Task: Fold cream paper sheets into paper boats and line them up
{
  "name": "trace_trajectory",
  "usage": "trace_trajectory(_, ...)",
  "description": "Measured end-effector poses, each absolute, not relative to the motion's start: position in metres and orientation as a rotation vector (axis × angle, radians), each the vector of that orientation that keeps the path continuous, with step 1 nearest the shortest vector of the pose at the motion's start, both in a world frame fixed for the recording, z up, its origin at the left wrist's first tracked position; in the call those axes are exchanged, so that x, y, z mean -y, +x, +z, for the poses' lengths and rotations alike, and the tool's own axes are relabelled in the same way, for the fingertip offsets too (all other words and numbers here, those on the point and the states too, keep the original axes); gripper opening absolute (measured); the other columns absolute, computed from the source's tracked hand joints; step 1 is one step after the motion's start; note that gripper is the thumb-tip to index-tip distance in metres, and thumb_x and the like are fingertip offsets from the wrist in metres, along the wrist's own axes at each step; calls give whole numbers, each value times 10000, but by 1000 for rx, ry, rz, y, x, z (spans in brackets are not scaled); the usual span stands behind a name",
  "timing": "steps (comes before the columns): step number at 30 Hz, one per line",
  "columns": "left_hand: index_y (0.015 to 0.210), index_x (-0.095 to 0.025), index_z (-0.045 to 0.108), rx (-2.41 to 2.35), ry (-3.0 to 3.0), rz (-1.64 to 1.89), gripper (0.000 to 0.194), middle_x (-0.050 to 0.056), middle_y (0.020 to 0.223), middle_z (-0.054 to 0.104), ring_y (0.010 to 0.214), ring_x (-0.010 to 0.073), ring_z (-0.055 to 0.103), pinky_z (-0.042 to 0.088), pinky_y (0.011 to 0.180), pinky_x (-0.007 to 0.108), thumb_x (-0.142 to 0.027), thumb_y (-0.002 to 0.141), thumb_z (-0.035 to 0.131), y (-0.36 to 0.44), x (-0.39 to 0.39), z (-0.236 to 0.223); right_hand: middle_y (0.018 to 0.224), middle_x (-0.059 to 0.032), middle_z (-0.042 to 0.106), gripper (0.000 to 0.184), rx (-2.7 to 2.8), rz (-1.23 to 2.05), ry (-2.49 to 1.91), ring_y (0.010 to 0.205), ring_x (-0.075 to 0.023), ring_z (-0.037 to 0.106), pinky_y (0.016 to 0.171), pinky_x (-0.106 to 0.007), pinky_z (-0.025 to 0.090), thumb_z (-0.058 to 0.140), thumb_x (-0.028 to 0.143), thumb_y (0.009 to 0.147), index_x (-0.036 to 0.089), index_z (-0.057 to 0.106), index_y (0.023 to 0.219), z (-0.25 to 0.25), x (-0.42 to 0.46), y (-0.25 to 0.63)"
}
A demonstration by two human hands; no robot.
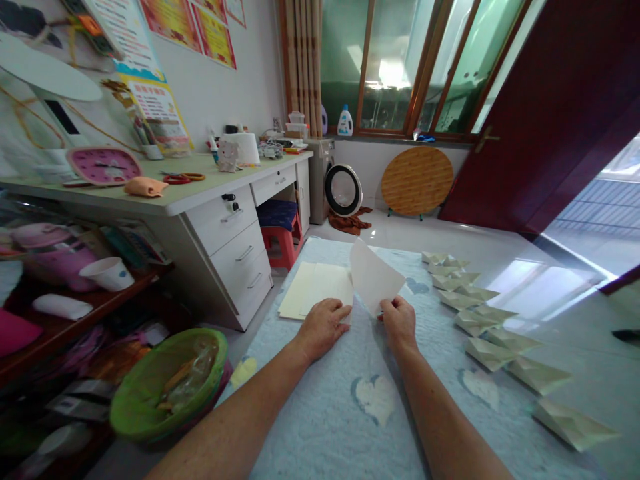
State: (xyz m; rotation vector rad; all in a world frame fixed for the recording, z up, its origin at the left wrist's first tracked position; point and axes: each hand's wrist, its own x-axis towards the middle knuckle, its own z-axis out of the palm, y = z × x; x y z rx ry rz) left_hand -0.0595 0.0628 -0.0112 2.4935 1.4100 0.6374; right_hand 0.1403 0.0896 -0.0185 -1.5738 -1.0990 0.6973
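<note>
My right hand (400,322) pinches the lower edge of a pale sheet of paper (373,277), which is lifted and tilted above the cloth. To its left, a stack of cream paper (313,283) lies flat. My left hand (325,328) rests on the near right corner of that stack, thumb and fingers apart, with paper showing between them. Folded paper boats (487,320) stand in rows along the right side of the blue cloth-covered surface (320,407); several are there.
A green basket (123,407) with wrappers stands at the left, below the desk (210,190). Red-handled scissors (177,178) and a pink clock (105,165) are on the desk. Beyond are a red stool (283,243), an open-doored washing machine (320,180) and a round wooden tabletop (417,180).
</note>
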Motion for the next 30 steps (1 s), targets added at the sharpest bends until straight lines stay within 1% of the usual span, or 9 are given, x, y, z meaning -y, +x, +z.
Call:
trace_trajectory(3,1279,-299,610,-1486,2578,542,428,101,1301,579,1176,281,535,441,1015,449,-270,859,682,-55,-64,-12,547,20,573,160,982,739,-1548,470,-140,531,420,-227,412,531,320,651,179,595,611,-21,-93,146)
trace_trajectory(6,1264,-340,617,-1549,2637,452,392,90,1330,557,1163,284,521,458,975,448,-275,880,652,-51,-64,-13,549,30,571,150,873,758,-1507,480,-133,533,420,-223,439,538,319,647,182,597,629,-22,-96,151)
trace_trajectory(11,1245,-323,625,-1577,2681,414,353,110,1290,566,1131,316,510,466,917,456,-275,896,622,-48,-63,-14,509,55,523,108,719,752,-1442,489,-129,530,417,-217,438,554,306,633,199,545,615,-16,-99,162)
trace_trajectory(15,1248,-324,610,-1602,2715,395,330,96,1291,559,1141,307,498,453,928,444,-294,920,587,-47,-62,-15,515,64,506,75,606,751,-1404,508,-129,527,407,-216,439,541,276,620,209,512,634,-5,-99,169)
trace_trajectory(18,1250,-320,599,-1607,2723,389,313,87,1290,566,1155,301,492,446,931,447,-293,943,546,-47,-61,-16,552,65,520,72,534,778,-1372,520,-122,523,411,-219,471,520,259,613,209,500,661,5,-97,169)
trace_trajectory(22,1245,-303,588,-1623,2728,383,301,94,1367,535,1203,316,479,438,930,477,-272,954,518,-46,-59,-16,585,72,532,99,470,906,-1335,495,-111,523,432,-250,538,520,231,611,205,493,703,15,-88,160)
trace_trajectory(25,1214,-269,597,-1669,2747,400,274,113,1425,495,1275,337,439,415,967,511,-255,952,516,-46,-59,-18,633,46,596,157,419,1055,-1316,502,-128,587,414,-251,540,534,195,613,189,521,769,18,-73,153)
trace_trajectory(27,1174,-261,607,-1703,2752,422,246,107,1447,479,1310,335,415,389,1007,522,-248,939,537,-46,-59,-18,663,23,639,202,378,1150,-1303,511,-141,622,420,-255,550,544,174,622,177,541,825,17,-57,152)
trace_trajectory(30,1136,-246,618,-1735,2732,435,222,101,1463,466,1324,332,406,376,1032,525,-255,920,568,-48,-57,-14,629,13,649,206,323,1244,-1297,496,-148,633,413,-249,551,580,172,659,163,555,863,13,-28,153)
